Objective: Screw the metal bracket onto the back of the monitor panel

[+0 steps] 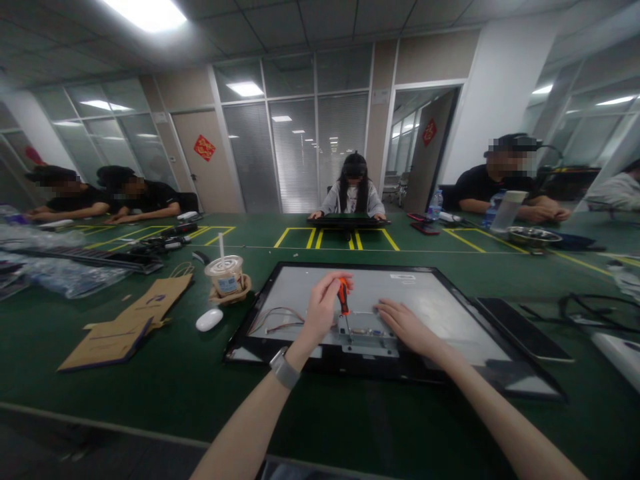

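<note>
- Fingers of the left hand (324, 303) are clamped round the orange-and-black handle of a screwdriver (343, 297), which stands near upright with its shaft down.
- Metal bracket (367, 348) sits under it, and is the centre of the clock here, with twelve pointing away from the wearer. The shaft meets its ten o'clock end; whether the tip is seated in a screw is too small to tell. An off-line push or twist could make it skid and scrape whatever lies beside it.
- Right hand (406, 327) rests at two o'clock, palm down and flat, gripping nothing; how hard it bears on anything I cannot tell. Leaning heavily there could flex or mark the surface beneath.
- Blue connector (377, 332) shows on the bracket, between the two hands, where a slipping blade could chip it.
- Loose wires (283, 315) trail at ten o'clock, near the left wrist; a sleeve-level sweep of that arm might snag and tug them.
- Grey-faced, black-framed panel (425, 293) carries all of this, lying flat on the green desk (150, 407).
- Drink cup (225, 275) stands further off at ten o'clock, just outside the frame; a knock from the left arm could spill it towards the wires.
- White mouse (209, 320) lies between nine and ten, and a dark slab (523, 327) at three.
</note>
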`<action>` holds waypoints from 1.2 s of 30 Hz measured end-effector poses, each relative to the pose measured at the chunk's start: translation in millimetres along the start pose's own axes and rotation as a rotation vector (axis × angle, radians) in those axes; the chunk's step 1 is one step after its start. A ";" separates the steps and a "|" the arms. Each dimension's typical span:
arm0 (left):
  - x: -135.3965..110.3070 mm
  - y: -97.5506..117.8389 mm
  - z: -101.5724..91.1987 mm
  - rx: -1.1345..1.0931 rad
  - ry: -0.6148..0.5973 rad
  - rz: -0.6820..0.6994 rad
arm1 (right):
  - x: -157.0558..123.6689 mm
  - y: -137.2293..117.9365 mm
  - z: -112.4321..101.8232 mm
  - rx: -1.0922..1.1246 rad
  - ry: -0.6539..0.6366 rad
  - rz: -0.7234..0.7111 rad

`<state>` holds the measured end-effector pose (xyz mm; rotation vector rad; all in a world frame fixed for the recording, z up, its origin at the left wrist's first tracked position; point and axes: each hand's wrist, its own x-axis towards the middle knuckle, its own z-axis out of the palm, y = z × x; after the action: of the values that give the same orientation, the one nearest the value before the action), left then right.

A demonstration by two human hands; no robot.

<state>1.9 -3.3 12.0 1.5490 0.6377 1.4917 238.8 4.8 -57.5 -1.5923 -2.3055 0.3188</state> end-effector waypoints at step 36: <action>0.1 0.9 2.8 0.132 0.029 0.090 | -0.1 0.5 0.5 0.010 0.015 -0.005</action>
<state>4.4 -4.2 13.1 1.6788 0.7039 1.5679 239.0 4.9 -58.2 -1.5784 -2.2933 0.3158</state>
